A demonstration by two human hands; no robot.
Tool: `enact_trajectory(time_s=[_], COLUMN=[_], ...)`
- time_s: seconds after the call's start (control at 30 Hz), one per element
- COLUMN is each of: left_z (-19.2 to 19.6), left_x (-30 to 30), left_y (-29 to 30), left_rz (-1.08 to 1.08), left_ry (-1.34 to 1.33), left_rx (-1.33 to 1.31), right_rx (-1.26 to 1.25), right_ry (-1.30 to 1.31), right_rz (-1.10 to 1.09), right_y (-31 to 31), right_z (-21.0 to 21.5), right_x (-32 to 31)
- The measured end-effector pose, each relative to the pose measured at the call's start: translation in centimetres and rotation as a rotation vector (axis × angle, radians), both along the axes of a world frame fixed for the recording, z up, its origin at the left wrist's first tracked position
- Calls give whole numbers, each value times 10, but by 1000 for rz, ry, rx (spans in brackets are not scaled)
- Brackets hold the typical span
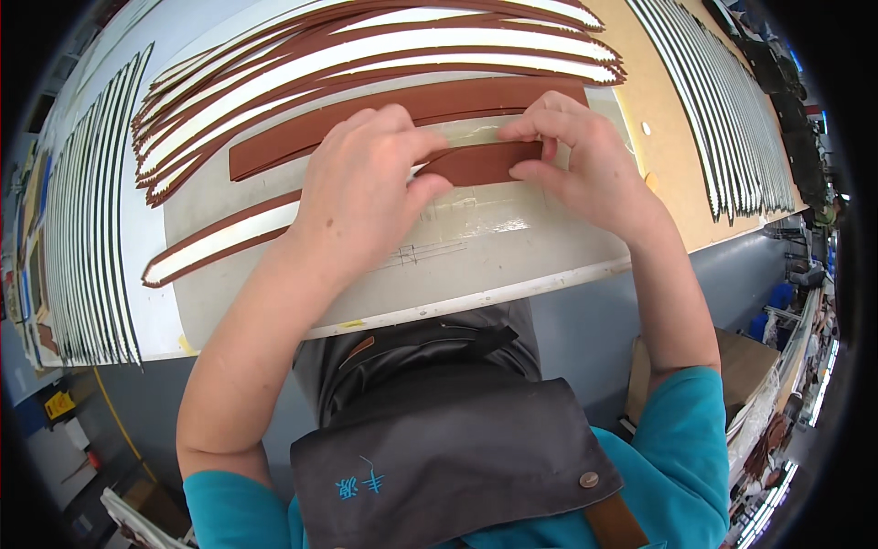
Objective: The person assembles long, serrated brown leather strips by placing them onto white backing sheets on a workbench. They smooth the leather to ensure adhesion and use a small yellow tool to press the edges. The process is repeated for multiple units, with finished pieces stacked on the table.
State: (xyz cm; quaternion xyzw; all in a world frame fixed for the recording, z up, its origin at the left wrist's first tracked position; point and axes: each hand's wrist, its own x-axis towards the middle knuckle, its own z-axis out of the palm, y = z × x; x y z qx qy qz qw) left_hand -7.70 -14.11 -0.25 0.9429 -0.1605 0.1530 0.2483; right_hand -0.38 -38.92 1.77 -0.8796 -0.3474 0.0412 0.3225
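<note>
A reddish-brown strip [483,166] lies across the work board, its right part folded over so that the brown face shows. Its left part shows a white inner face with brown edges and a rounded tip. My left hand [361,178] grips it near the middle between thumb and fingers, covering part of its length. At the right end, my right hand [585,156] pinches the strip with thumb and forefinger. Just beyond both hands lie flat, plain brown strips [283,146].
Behind these is a pile of brown-edged white strips [384,57] with notched ends. Rows of narrow dark-and-white strips stand at the left [91,238] and right [709,101] of the table. The table's front edge [457,306] runs before my apron. A cardboard box [745,371] stands below right.
</note>
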Motion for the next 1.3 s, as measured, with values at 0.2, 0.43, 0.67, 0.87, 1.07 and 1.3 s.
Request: enact_trajectory(time_s=[0.2, 0.43, 0.67, 0.87, 1.07, 1.3], left_z=[-6, -18, -18, -17, -17, -16], left_x=[-17, -33, -31, -30, -30, -53], left_y=[-9, -10, -7, -9, -10, -2], left_rz=[0, 19, 5, 25, 30, 19], left_ry=[-69, -57, -43, -11, 3, 71], left_rx=[163, 67, 33, 18, 50, 144], right_rx=[-20, -17, -22, 4, 8, -24], right_ry=[-475, -317, -348, -332, -310, -275], right_rz=[-9, -176, -111, -124, -134, -164], right_y=[-16, -29, -29, -29, -28, -26], right_z=[-27, -34, -34, -35, -35, -32], right_x=[-25, -58, -53, -52, -51, -54])
